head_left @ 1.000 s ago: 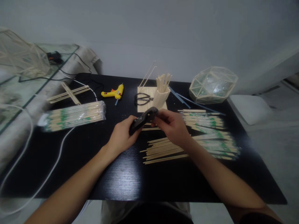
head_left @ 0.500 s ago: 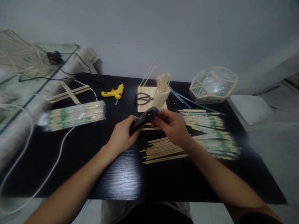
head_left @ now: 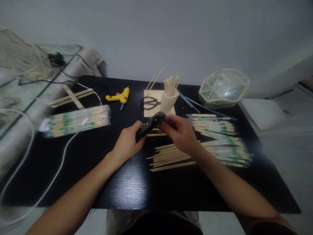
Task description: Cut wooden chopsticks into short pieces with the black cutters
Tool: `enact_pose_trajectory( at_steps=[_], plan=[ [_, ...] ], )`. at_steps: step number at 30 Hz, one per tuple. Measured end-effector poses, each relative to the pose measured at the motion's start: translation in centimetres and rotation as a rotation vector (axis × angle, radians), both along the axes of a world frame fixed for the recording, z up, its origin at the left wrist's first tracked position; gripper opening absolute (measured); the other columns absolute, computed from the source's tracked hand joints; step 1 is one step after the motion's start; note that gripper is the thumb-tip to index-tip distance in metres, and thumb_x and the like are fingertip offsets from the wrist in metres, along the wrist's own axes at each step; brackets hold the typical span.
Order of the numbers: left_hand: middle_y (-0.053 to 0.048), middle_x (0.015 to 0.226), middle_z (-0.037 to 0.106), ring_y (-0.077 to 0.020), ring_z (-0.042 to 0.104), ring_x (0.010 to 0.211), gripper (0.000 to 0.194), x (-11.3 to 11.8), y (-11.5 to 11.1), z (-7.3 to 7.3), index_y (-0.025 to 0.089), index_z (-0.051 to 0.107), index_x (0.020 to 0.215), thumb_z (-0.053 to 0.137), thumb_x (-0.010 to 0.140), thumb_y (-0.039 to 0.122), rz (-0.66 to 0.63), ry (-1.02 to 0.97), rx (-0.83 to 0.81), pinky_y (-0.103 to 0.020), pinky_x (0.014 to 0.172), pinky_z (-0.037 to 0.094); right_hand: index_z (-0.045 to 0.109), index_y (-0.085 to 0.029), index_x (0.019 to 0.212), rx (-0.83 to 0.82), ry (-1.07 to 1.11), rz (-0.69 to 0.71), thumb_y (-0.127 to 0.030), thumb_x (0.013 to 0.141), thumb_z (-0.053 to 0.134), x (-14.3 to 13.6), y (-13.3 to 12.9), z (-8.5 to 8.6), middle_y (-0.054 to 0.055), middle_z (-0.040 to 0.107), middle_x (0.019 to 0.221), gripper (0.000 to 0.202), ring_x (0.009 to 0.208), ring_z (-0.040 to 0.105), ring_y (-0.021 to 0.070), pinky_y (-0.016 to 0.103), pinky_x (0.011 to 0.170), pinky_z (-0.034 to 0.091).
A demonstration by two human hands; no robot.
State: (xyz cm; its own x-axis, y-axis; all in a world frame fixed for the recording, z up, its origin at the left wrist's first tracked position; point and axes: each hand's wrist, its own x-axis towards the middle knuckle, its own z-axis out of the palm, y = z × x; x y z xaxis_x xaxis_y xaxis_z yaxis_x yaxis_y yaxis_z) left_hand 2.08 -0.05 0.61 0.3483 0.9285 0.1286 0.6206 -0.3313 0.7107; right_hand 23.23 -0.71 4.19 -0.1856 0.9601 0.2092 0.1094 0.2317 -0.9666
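Note:
My left hand (head_left: 128, 140) is wrapped round a black handheld tool (head_left: 151, 125) above the middle of the dark table. At the tool's far end is my right hand (head_left: 181, 132), its fingers pinched together; what they hold is hidden. Loose sticks (head_left: 173, 157) lie below and beside my right hand. Just beyond the tool, a stick holder (head_left: 168, 101) full of upright thin sticks (head_left: 171, 84) stands on a square wooden base (head_left: 148, 112), with black scissors (head_left: 150, 103) beside it.
A yellow glue gun (head_left: 119, 96) and a bagged stick bundle (head_left: 79, 120) lie left. Opened stick packs (head_left: 215, 125), blue glue strips (head_left: 187, 101) and a faceted stick-framed shape (head_left: 223, 88) are right. A white cable (head_left: 64, 153) crosses the table's left side.

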Motion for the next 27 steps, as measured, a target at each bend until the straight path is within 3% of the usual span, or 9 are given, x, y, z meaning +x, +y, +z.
enact_pose_trajectory(
  at_steps=[14, 27],
  plan=[
    [0.004, 0.063, 0.05, -0.0132, 0.048, 0.053, 0.012, -0.2, 0.0, 0.8, 0.023, 0.044, 0.08, 0.055, 0.086, 0.021, 0.0, 0.074, -0.019, -0.025, 0.057, 0.031, 0.068, -0.018, 0.083, 0.013, -0.033, -0.012, -0.039, 0.097, 0.069, -0.1, -0.3, 0.4, -0.001, 0.067, 0.068, 0.025, 0.063, 0.06, 0.0122, 0.027, 0.065, 0.047],
    [0.003, 0.069, 0.055, -0.014, 0.051, 0.059, 0.008, -0.4, 0.1, -0.2, 0.022, 0.05, 0.085, 0.057, 0.088, 0.021, 0.019, 0.039, 0.093, -0.024, 0.06, 0.036, 0.07, -0.019, 0.094, 0.186, -0.189, -0.081, -0.022, 0.098, 0.064, -0.4, -0.6, -0.3, 0.002, 0.078, 0.082, 0.008, 0.072, 0.072, 0.0152, 0.027, 0.07, 0.052]
  ],
)
